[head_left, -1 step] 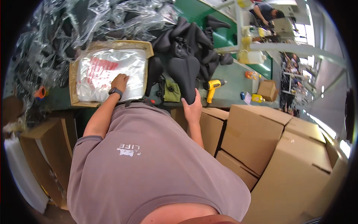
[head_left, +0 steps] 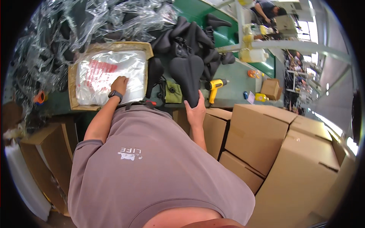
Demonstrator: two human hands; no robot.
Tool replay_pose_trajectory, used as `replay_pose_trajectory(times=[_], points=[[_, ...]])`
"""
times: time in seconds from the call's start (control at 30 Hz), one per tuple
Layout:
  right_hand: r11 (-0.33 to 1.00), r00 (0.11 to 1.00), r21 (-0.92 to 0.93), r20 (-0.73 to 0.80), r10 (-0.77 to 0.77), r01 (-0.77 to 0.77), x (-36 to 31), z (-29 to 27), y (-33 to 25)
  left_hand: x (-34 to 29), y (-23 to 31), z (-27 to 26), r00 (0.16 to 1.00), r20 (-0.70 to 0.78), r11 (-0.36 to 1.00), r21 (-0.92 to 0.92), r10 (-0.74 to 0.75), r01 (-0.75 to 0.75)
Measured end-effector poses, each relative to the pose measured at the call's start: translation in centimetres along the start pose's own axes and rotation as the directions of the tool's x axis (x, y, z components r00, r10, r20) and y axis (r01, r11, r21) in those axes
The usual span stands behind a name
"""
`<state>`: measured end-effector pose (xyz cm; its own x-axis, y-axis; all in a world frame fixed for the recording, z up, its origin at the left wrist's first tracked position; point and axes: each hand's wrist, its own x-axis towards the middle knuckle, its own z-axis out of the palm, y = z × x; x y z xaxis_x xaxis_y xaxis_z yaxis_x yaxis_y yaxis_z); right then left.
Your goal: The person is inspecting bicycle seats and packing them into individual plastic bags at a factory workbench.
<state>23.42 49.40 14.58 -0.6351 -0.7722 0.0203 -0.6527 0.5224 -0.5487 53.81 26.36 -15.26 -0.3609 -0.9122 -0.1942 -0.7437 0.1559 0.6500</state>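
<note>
My left hand (head_left: pixel 119 86), with a dark watch on the wrist, rests on a stack of clear plastic bags (head_left: pixel 133 68) with red printing. Its fingers are curled together against the top bag's film; the fingertips are partly hidden. The bags lie in a shallow open cardboard box (head_left: pixel 149 48) on the green table. To the right, my right hand (head_left: pixel 196 113) grips the narrow nose of a black bicycle saddle (head_left: pixel 187 74). The saddle's wide end points away from me, towards more black saddles (head_left: pixel 194 36) heaped behind it.
Saddles in clear plastic wrap (head_left: pixel 102 22) pile up at the far left. A yellow heat gun (head_left: pixel 215 87) and a green pouch (head_left: pixel 173 93) lie near the held saddle. Cardboard cartons (head_left: pixel 258 133) stand at front right. Another person (head_left: pixel 268 11) works at far right.
The view has shifted slightly, moving the table's contents a little to the left in the picture. Both hands keep their places on the bags and the saddle.
</note>
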Motion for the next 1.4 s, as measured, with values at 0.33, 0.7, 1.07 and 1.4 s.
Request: replay_pose_trajectory(times=[0.33,0.7,1.07,1.4], points=[[0.980,0.983,0.152,-0.152,-0.101,0.124,-4.5,-3.8,-7.8,-3.9,17.1,-14.1,0.966,-0.209,0.642,-0.722,0.155,-0.259],[0.822,0.985,0.570,0.134,-0.111,0.015,-9.4,-4.1,-14.6,-8.3,27.1,-24.9,0.722,-0.638,0.557,-0.509,0.268,-0.656],[0.941,0.984,0.308,0.068,-0.167,0.139,-11.2,-5.6,-14.3,-10.6,28.1,-28.9,0.785,-0.434,0.722,-0.347,0.443,-0.599],[0.354,0.741,0.753,0.640,-0.202,-0.554,-9.6,-6.3,-15.2,-7.1,28.7,-27.9,0.908,-0.389,0.487,-0.769,0.157,-0.414]])
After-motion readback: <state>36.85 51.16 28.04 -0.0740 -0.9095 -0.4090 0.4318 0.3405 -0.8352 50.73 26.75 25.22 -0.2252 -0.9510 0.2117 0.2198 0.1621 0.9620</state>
